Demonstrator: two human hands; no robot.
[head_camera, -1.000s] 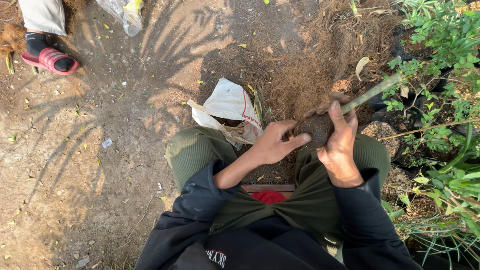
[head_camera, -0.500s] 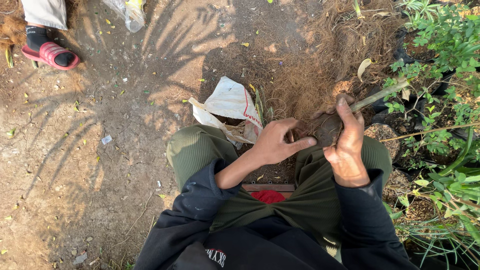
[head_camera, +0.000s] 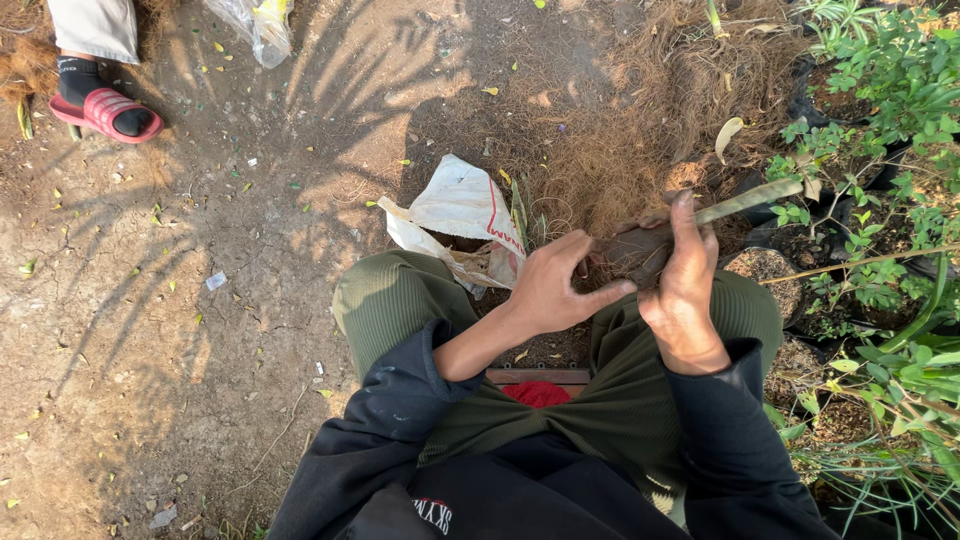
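I sit with knees apart in olive trousers and a dark jacket. Between my knees my two hands hold a dark, fibre-wrapped root ball (head_camera: 632, 252) with a pale green stem (head_camera: 748, 199) sticking out to the right. My left hand (head_camera: 555, 285) cups the ball from the left, thumb and fingers around it. My right hand (head_camera: 685, 285) grips it from the right, with its fingers up along the base of the stem. Much of the ball is hidden by my fingers.
A heap of brown coconut fibre (head_camera: 640, 110) lies just ahead. A white sack (head_camera: 462, 205) sits by my left knee. Potted green plants in black bags (head_camera: 870, 180) crowd the right side. Another person's foot in a red sandal (head_camera: 105, 110) stands at top left on bare dirt.
Both hands have shifted slightly on the root ball, and the stem now points further right and more level. The rest of the scene is unchanged.
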